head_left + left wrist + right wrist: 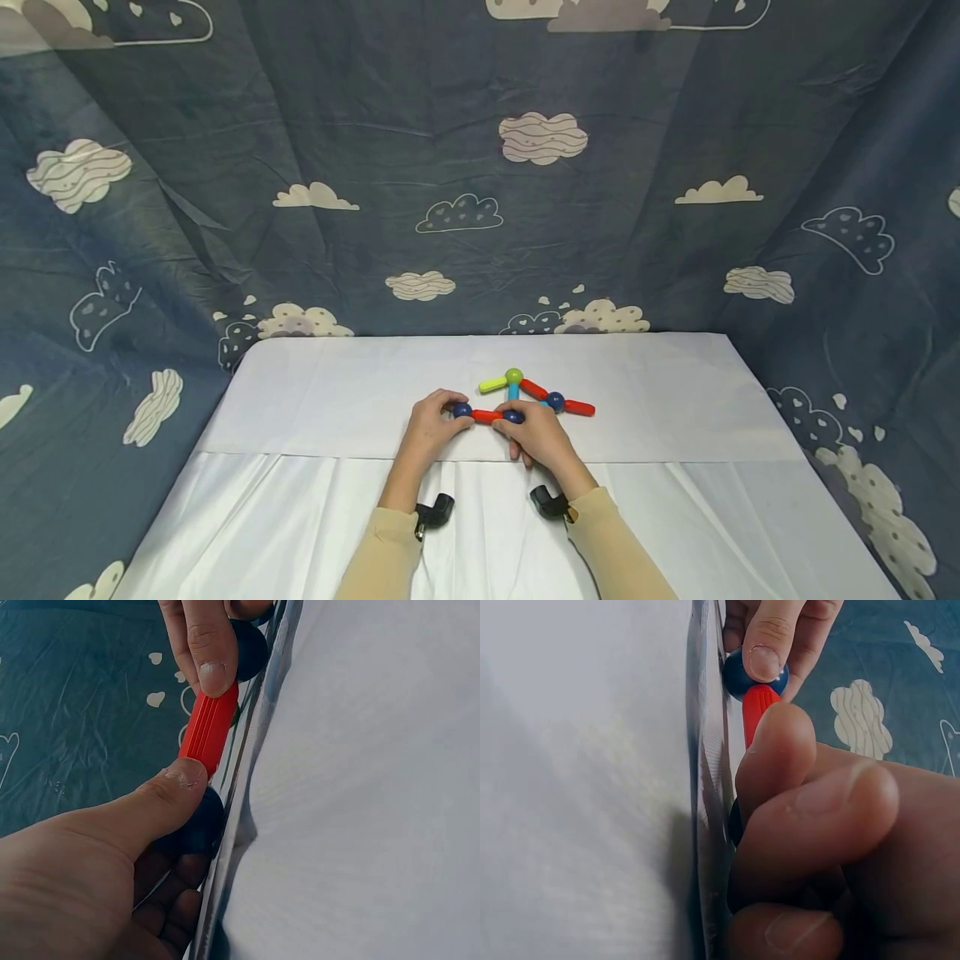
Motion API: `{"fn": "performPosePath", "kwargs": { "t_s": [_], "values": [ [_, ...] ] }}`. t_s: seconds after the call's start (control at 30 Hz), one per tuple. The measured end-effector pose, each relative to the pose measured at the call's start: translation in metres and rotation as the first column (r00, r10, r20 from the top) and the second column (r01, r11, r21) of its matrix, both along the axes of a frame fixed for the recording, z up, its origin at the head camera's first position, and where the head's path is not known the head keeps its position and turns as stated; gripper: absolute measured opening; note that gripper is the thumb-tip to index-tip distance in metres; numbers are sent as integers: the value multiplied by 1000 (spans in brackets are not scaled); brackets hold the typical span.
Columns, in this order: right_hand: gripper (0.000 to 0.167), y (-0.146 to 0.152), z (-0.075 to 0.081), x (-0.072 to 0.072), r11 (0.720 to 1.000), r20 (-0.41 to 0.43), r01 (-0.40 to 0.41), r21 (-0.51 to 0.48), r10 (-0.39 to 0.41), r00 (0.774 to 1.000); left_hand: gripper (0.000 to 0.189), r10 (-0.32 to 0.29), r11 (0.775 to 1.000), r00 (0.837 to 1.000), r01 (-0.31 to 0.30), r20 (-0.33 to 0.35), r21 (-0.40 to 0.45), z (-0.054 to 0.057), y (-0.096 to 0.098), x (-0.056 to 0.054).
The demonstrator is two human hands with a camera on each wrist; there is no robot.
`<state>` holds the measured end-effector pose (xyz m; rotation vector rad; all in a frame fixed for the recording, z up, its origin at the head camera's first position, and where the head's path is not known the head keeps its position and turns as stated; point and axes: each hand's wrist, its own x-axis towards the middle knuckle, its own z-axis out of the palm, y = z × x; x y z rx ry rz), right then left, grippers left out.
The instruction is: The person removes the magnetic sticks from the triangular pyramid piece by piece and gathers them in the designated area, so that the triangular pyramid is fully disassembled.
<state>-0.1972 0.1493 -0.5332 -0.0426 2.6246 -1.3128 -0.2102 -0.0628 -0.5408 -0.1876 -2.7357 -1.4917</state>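
Observation:
A ridged red rod (486, 416) spans the gap between both hands, with a dark blue ball at each end. My left hand (432, 425) grips the left blue ball (462, 410), its thumb lying where the ball meets the rod. Around the right blue ball (513, 417) curl the fingers of my right hand (542, 433); in the left wrist view its thumb presses the end of the red rod (208, 727). From behind the right hand, a light blue rod (513, 392) runs up to a green ball (513, 376). The right hand hides part of these pieces.
A yellow-green rod (492, 385) sticks out left of the green ball. Another red rod (534, 389) joins that ball to a further blue ball (555, 402), which carries a red rod (580, 407) on its right. White cloth covers the table (337, 400); a dark cloud-patterned curtain (450, 83) surrounds it.

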Motion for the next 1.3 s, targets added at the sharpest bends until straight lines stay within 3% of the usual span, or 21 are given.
{"fn": "performPosePath", "kwargs": {
  "t_s": [0.17, 0.47, 0.7, 0.83, 0.97, 1.3],
  "values": [
    [32, 1, 1, 0, 1000, 8, 0, -8, 0, 1000, 33, 12, 1000, 1000, -12, -5, 8, 0, 0, -1],
    [35, 4, 1, 0, 999, 40, 25, -43, -23, 999, 33, 107, 989, 994, -107, 8, 101, -3, -2, -3],
    [35, 5, 0, 1, 998, 53, 25, -51, -22, 998, 35, 179, 963, 984, -175, 2, 205, -2, -10, -5],
    [36, 4, 0, 1, 998, 57, 24, -65, -20, 998, 34, 229, 945, 973, -214, -33, 249, 1, -26, -9],
    [35, 4, 0, 1, 997, 49, 24, -72, -21, 999, 36, 286, 918, 958, -267, -24, 295, 7, -50, -18],
    [33, 7, -3, -2, 996, 48, -1, -91, 6, 999, 37, 449, 847, 893, -434, 23, 308, 21, -116, -46]
  ]
}}
